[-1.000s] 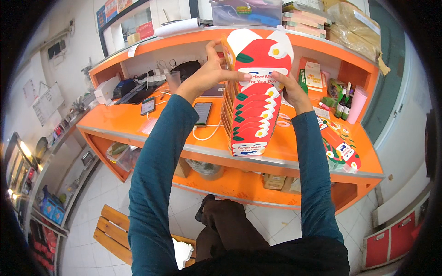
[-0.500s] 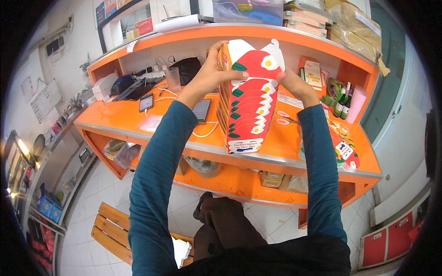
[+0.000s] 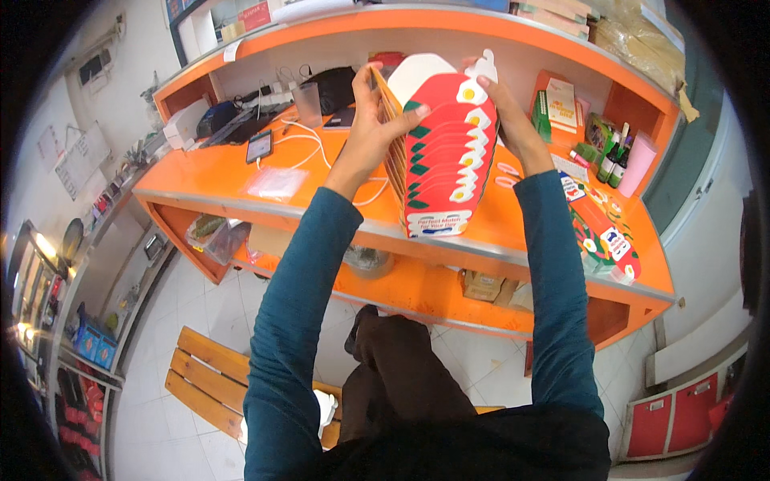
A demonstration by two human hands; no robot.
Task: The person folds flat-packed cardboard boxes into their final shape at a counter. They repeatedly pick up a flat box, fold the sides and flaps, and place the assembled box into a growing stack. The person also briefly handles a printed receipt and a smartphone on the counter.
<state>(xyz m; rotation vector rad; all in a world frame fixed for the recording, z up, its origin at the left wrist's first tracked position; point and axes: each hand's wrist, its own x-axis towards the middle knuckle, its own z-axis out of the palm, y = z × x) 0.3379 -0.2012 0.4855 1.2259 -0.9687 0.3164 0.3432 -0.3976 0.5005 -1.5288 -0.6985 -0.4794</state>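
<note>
A tall stack of nested red paper food boxes (image 3: 449, 152), printed with fried eggs and green leaves, is held upright in front of me over the counter's near edge. My left hand (image 3: 375, 132) grips the upper left side, its thumb lying across the printed front and its fingers round the far side. My right hand (image 3: 511, 120) holds the upper right edge beside the white tab of the top box, with part of the fingers hidden behind it. The top box gapes at its upper end, showing a white inside. Flat red printed cartons (image 3: 605, 232) lie on the counter to the right.
On the orange counter (image 3: 200, 188) are a phone (image 3: 259, 146), a clear plastic cup (image 3: 306, 104), white cables and a clear plastic bag (image 3: 278, 183). Pink-handled scissors (image 3: 506, 174) lie right of the stack. Bottles (image 3: 613, 164) and a pink tumbler (image 3: 638, 164) stand farther right. A wooden bench (image 3: 208, 377) is below.
The top box has sunk deeper into the stack, so its front sits closer to the others. My right hand has shifted up beside the white tab. The view has tilted down slightly.
</note>
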